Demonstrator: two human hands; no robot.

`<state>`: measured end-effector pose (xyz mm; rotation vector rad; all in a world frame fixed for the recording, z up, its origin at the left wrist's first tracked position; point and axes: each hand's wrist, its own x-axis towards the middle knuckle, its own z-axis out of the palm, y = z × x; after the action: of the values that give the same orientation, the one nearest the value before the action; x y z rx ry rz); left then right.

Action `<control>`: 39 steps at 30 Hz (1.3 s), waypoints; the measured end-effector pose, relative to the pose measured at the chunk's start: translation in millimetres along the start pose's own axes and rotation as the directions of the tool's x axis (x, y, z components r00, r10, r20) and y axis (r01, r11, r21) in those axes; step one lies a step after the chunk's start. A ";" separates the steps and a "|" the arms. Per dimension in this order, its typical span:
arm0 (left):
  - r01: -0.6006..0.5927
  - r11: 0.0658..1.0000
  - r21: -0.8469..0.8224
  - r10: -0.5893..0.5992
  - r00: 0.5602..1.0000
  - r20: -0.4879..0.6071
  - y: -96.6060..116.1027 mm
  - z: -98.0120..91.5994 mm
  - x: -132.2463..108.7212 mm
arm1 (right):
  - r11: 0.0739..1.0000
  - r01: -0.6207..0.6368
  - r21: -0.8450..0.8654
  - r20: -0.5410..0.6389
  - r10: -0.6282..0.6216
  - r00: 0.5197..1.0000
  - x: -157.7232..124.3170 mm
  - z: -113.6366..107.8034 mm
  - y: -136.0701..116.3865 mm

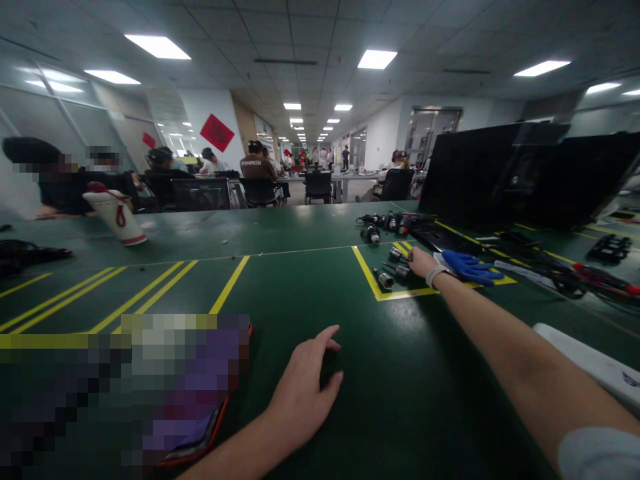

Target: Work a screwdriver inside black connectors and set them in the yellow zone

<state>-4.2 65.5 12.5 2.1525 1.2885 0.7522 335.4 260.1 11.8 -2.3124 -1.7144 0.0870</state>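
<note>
While metal cylinders [384, 279] lie just beside the right hand [421, 261], its grip is unclear.

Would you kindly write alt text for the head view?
A person's right hand is at silvery cylindrical parts inside yellow lines on a green tabletop, beside a blue glove. The open left hand is nearer the camera.

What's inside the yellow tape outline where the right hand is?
Silver-and-black cylindrical metal parts and a blue glove with a whitish cuff are visible. The bare right hand covers whatever lies directly beneath it.
</note>
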 end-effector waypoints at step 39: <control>0.063 0.745 -0.664 -0.190 0.974 -0.121 3.6 -4.5 7.2 | -0.012 0.038 0.999 -0.038 -0.576 0.817 -213.5 -11.4 -125.4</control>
<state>-2.3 71.1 19.6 1.4312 1.0239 1.1609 156.5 89.6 30.5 -0.7412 -1.4066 1.3149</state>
